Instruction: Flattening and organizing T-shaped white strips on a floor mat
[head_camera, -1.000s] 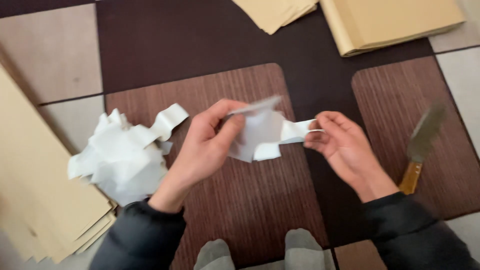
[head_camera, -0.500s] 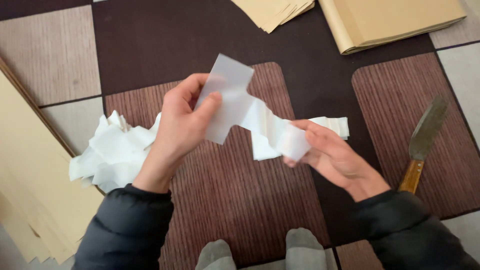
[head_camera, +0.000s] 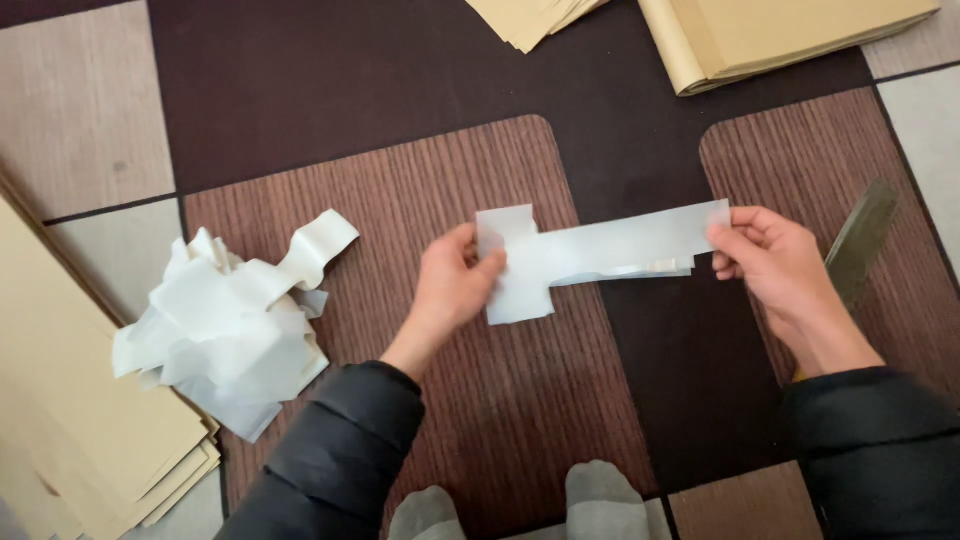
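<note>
Head view. Paper strip (head_camera: 600, 252): white, translucent, T-shaped, stretched level between both hands above the floor mats, wide end at left. Left hand (head_camera: 452, 285): thumb and fingers pinched on the strip's wide end. Right hand (head_camera: 775, 262): fingertips pinched on the narrow end; hands well apart. Scrap pile (head_camera: 230, 325): crumpled white paper, on the floor left of the left hand. Knife (head_camera: 858, 240): flat blade, just behind the right hand. Tan sheets (head_camera: 70, 400): stacked at left edge; more stacks (head_camera: 760, 35) at top.
</note>
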